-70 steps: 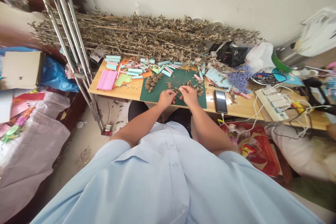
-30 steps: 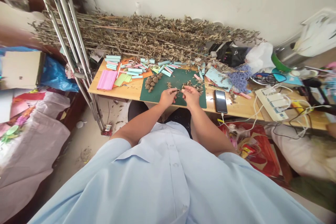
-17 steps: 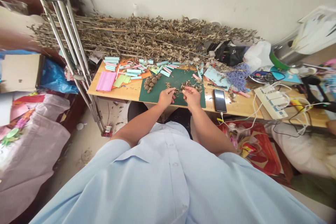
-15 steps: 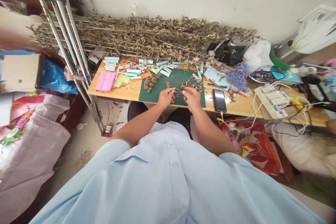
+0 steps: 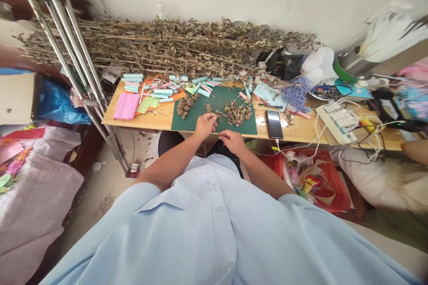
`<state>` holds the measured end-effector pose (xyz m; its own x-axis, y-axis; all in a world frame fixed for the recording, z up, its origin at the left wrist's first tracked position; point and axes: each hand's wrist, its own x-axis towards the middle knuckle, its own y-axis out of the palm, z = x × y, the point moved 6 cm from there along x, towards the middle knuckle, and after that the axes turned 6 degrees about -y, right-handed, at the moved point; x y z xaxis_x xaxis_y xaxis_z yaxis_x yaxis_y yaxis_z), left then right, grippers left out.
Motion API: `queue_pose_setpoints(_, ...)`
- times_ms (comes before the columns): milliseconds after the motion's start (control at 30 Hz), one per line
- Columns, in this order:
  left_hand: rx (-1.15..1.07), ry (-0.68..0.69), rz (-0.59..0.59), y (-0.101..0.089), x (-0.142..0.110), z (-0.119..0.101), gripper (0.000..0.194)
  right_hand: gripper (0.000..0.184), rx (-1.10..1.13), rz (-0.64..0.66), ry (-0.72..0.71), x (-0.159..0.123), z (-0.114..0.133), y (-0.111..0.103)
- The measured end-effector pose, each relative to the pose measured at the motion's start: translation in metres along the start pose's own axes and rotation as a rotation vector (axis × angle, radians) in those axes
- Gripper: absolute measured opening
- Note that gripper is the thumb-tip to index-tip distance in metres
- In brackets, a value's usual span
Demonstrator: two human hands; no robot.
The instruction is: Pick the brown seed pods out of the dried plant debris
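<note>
The fingers of the left hand point(image 5: 206, 126) are pinched together over the green rectangular mat point(image 5: 214, 102), though whether they grip anything is unclear. The right hand point(image 5: 232, 141) curls at its front edge, below the loose brown dried leaves point(image 5: 238, 113) lying on the mat.

Wooden table point(image 5: 143, 122) under a green mat point(image 5: 214, 97), phone point(image 5: 274, 124), apparently dried stalks point(image 5: 174, 40).
</note>
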<state>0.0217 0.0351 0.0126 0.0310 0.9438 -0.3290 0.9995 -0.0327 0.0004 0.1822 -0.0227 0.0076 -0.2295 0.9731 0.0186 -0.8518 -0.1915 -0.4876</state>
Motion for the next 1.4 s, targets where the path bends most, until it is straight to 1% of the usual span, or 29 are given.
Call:
queue_pose_setpoints(67, 0.036, 0.003, 0.006, 0.001, -0.001, 0.000, 0.012, 0.023, -0.056, -0.124, -0.009, 0.004, -0.001, -0.017)
queue_pose_setpoints(133, 0.069, 0.009, 0.027, 0.002, -0.001, -0.001, 0.014, 0.025, -0.124, -0.275, -0.030, 0.007, -0.002, -0.040)
queue_pose_setpoints(200, 0.096, 0.015, 0.085, 0.005, -0.001, -0.001, 0.017, 0.024, -0.214, -0.407, -0.036, 0.010, -0.006, -0.063)
queue_pose_setpoints(267, 0.131, 0.028, 0.164, 0.010, -0.001, -0.001, 0.019, 0.026, -0.319, -0.465, 0.004, 0.013, -0.015, -0.079)
queue_pose_setpoints(300, 0.154, 0.037, 0.193, 0.011, -0.001, -0.002, 0.019, 0.030, -0.369, -0.455, 0.030, 0.015, -0.021, -0.084)
queue_pose_setpoints(367, 0.204, 0.051, 0.218, 0.012, -0.001, -0.002, 0.020, 0.037, -0.433, -0.409, 0.066, 0.022, -0.031, -0.088)
queue_pose_setpoints(400, 0.223, 0.054, 0.216, 0.012, 0.000, -0.003, 0.022, 0.037, -0.444, -0.389, 0.074, 0.025, -0.035, -0.089)
queue_pose_setpoints(500, 0.246, 0.046, 0.195, 0.011, 0.001, -0.002, 0.024, 0.031, -0.419, -0.378, 0.070, 0.036, -0.041, -0.088)
queue_pose_setpoints(667, 0.249, 0.053, 0.198, 0.010, 0.001, -0.001, 0.022, 0.026, -0.329, -0.464, 0.068, 0.048, -0.039, -0.093)
queue_pose_setpoints(767, 0.204, 0.052, 0.202, 0.010, 0.000, -0.001, 0.019, 0.024, -0.285, -0.516, 0.053, 0.050, -0.035, -0.098)
queue_pose_setpoints(867, 0.195, 0.024, 0.188, 0.009, 0.001, 0.000, 0.020, 0.023, -0.225, -0.575, 0.057, 0.051, -0.033, -0.103)
queue_pose_setpoints(967, 0.219, 0.012, 0.197, 0.009, 0.001, 0.001, 0.022, 0.029, -0.087, -0.604, 0.109, 0.053, -0.035, -0.101)
queue_pose_setpoints(1067, 0.218, 0.020, 0.202, 0.009, 0.001, 0.000, 0.022, 0.033, 0.075, -0.608, 0.162, 0.057, -0.038, -0.095)
queue_pose_setpoints(1200, 0.210, 0.026, 0.187, 0.008, 0.000, -0.001, 0.021, 0.032, 0.294, -0.592, 0.178, 0.063, -0.030, -0.080)
queue_pose_setpoints(1267, 0.187, 0.037, 0.184, 0.009, -0.001, -0.002, 0.021, 0.035, 0.385, -0.542, 0.201, 0.064, -0.023, -0.067)
queue_pose_setpoints(1400, 0.104, 0.056, 0.187, 0.008, -0.003, -0.003, 0.024, 0.033, 0.451, -0.365, 0.190, 0.064, -0.004, -0.037)
